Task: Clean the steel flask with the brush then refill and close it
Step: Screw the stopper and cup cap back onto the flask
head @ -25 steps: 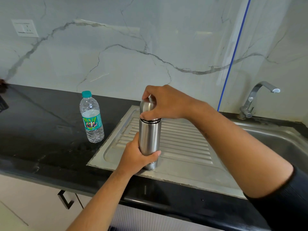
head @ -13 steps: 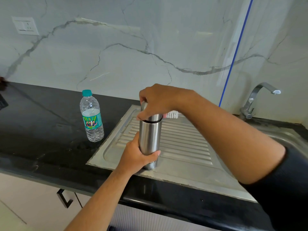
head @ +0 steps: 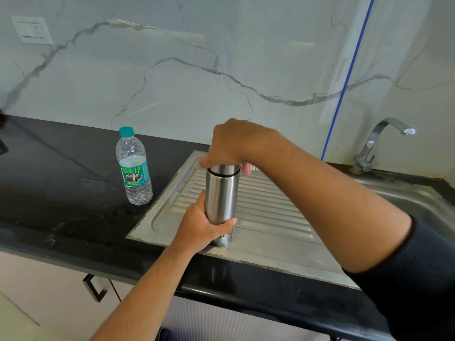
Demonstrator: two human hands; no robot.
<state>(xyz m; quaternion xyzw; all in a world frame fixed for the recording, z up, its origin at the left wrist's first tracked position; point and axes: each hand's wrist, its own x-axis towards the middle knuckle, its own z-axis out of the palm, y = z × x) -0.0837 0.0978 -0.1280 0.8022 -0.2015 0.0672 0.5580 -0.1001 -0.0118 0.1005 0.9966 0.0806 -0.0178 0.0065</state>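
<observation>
Surface (head: 61, 193), black: plastic water bottle (head: 134, 166) standing upright, teal cap on, just left of the steel drainboard (head: 270, 217). Left hand (head: 202, 225) is gripping the steel flask (head: 220, 195) low on its body, flask standing upright on the drainboard. Right hand (head: 236, 143) is clamping its grip over the flask's cap (head: 225, 168). Tap (head: 379, 143) standing far right.

Soft, even daylight fills the scene, bright without harshness. The marble wall (head: 221, 57) above the fingers carries a pale, broad sheen. Vertical highlights streak the steel flask (head: 220, 200) just below the right hand's fingers (head: 242, 168), and the draining board (head: 270, 217) beyond them gleams dully. Shadows under both hands are faint and diffuse. Focus is sharp throughout; wide-angle distortion bends the black counter (head: 61, 193) edge and stretches the frame's corners.
</observation>
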